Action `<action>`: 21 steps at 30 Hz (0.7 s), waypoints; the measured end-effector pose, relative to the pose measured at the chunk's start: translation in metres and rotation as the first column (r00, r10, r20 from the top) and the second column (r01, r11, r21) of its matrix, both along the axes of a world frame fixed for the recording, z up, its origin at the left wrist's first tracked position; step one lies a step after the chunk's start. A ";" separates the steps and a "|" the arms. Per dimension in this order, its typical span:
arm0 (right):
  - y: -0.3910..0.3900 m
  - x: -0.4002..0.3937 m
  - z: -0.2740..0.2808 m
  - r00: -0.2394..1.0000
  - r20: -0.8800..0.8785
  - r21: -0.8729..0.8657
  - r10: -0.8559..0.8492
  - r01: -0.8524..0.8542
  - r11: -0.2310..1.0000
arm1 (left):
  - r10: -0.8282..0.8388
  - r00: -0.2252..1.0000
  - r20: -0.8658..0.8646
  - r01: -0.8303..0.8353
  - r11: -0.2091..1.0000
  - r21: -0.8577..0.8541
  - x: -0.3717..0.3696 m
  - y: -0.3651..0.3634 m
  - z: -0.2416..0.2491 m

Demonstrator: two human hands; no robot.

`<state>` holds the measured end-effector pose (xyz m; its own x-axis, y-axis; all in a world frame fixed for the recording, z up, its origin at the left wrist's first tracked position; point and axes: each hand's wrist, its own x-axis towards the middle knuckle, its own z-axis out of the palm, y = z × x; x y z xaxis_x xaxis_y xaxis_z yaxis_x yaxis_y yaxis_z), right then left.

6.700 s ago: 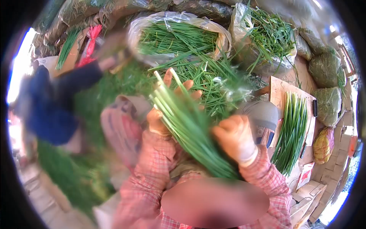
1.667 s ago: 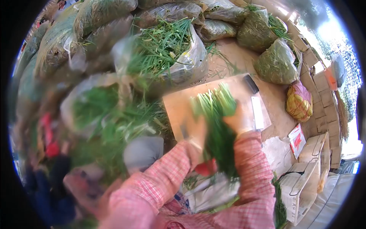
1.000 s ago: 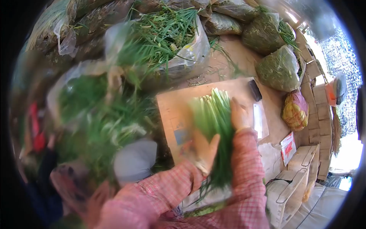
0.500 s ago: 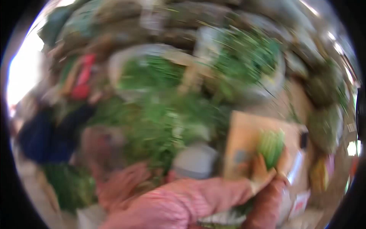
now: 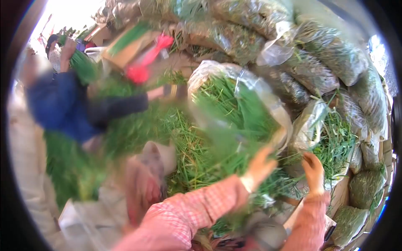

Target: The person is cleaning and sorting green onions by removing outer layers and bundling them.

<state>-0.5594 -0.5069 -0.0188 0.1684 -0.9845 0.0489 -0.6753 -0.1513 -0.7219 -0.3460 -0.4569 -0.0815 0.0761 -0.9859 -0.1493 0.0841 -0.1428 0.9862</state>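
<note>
My left hand (image 5: 259,165) is stretched forward over the pile of cut greens (image 5: 192,154), its blurred fingers apart and holding nothing visible. Just past it, a smeared bunch of green stems (image 5: 234,121) hangs in front of the open plastic bag (image 5: 287,121), apart from my hand as far as the blur shows. More long green leaves (image 5: 220,94) fill that bag. To the right, my right hand (image 5: 314,169) is raised with its fingers extended, nothing seen in it. It is nearest a second open bag (image 5: 310,125) of leafy stems (image 5: 335,142).
Stacked filled plastic bags (image 5: 318,58) line the back and right. A person in a blue top (image 5: 67,108) works at the left, holding a green bunch (image 5: 81,65). A cardboard box (image 5: 130,48) and a red bundle (image 5: 146,62) lie behind the pile. A grey cap (image 5: 266,230) shows below my arms.
The green bundle gripped by both hands over the board has left them. My hands have moved apart and forward, and the view has swung right, pushing the board to the lower edge.
</note>
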 end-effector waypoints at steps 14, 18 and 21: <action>-0.226 0.374 -0.210 0.854 -0.499 -0.250 0.147 -0.304 0.919 | 0.842 0.521 -0.138 -0.624 0.487 0.611 0.220 -0.067 -0.184; -0.240 0.397 -0.201 0.750 -0.649 -0.100 0.129 -0.252 0.962 | 0.657 0.696 0.290 -0.714 0.675 0.185 0.223 -0.048 -0.152; -0.247 0.397 -0.213 0.803 -0.568 0.075 0.177 -0.164 0.984 | 0.587 0.800 0.127 -0.585 0.809 -0.053 0.236 -0.066 -0.106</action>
<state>-0.1625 -0.7541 -0.2321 0.3251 -0.9368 -0.1292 -0.9308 -0.2928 -0.2190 -0.1105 -0.5229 -0.1878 0.6577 -0.7484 -0.0856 0.0189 -0.0972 0.9951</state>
